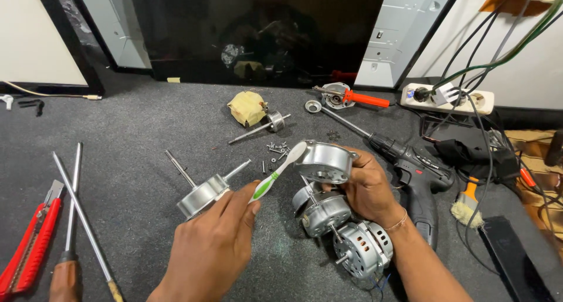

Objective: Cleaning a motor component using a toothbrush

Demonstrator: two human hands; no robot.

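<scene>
My left hand (208, 249) pinches a green-and-white toothbrush (275, 172) between closed fingers, its bristles reaching up to the round metal motor housing (324, 161). My right hand (369, 187) wraps that housing, fingers curled around its far side. Just below my right fingers lie two more motors (346, 231); a rotor (202, 193) rests just beyond my left knuckles.

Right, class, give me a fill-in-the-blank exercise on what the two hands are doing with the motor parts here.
1. The left hand holds a green and white ____.
2. The right hand holds a round ____ motor cover.
3. The red cutter lies at the far ____ of the grey mat.
4. The cordless drill lies to the ____ of the right hand.

Missing words: toothbrush; metal; left; right
</scene>
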